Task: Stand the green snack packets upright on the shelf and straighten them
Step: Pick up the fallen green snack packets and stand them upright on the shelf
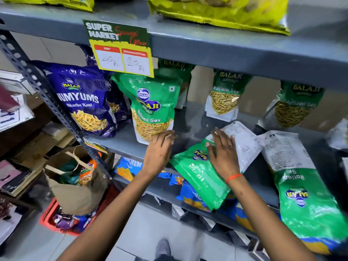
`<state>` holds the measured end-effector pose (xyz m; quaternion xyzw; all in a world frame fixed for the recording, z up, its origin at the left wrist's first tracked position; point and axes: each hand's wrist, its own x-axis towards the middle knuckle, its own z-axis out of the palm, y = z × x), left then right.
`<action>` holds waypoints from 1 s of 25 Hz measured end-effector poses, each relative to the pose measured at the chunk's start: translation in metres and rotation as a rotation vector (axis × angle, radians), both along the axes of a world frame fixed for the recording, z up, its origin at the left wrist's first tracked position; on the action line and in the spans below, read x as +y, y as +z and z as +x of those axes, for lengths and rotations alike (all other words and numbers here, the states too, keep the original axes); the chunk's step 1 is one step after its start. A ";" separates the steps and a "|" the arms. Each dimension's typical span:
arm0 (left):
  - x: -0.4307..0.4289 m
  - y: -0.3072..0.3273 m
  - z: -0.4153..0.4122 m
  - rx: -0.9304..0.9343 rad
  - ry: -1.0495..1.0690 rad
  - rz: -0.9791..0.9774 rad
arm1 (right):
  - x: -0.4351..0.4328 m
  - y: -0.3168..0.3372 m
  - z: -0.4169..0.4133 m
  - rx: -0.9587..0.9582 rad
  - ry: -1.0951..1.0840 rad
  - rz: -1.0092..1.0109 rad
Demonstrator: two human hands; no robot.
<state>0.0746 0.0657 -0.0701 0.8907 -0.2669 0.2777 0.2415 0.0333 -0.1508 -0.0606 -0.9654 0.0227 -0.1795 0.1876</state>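
Three green packets [153,108] stand upright; two [199,172] lie flat.

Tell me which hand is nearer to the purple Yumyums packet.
Left. The left hand rests against the base of the upright green Ratlami Sev packet, which stands just right of the purple Yumyums packet. The right hand lies farther right, on a fallen green packet.

"Ratlami Sev" on green packet [153,108]; "Super Market" on tag [120,48]

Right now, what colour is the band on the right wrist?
Orange wrist band, clearest in the head view.
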 end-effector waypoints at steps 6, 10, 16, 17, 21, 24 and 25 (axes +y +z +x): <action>-0.073 0.024 0.025 0.692 -0.143 0.128 | -0.051 -0.031 -0.061 -0.041 -0.078 -0.045; -0.090 0.024 0.029 0.936 -0.123 0.033 | -0.061 -0.046 -0.090 0.072 -0.062 -0.082; -0.083 0.049 0.030 1.277 -0.086 -0.200 | -0.063 -0.036 -0.081 -0.142 -0.036 0.386; -0.079 0.057 0.031 1.323 -0.095 -0.245 | -0.065 -0.031 -0.079 -0.202 -0.033 0.441; -0.080 0.075 0.048 1.466 -0.110 -0.753 | -0.073 0.008 -0.055 -0.363 -0.109 0.582; -0.096 0.087 0.055 1.403 -0.128 -0.809 | -0.082 0.033 -0.030 -0.312 -0.235 0.687; -0.101 0.089 0.057 1.392 -0.136 -0.848 | -0.086 0.038 -0.023 -0.283 -0.228 0.711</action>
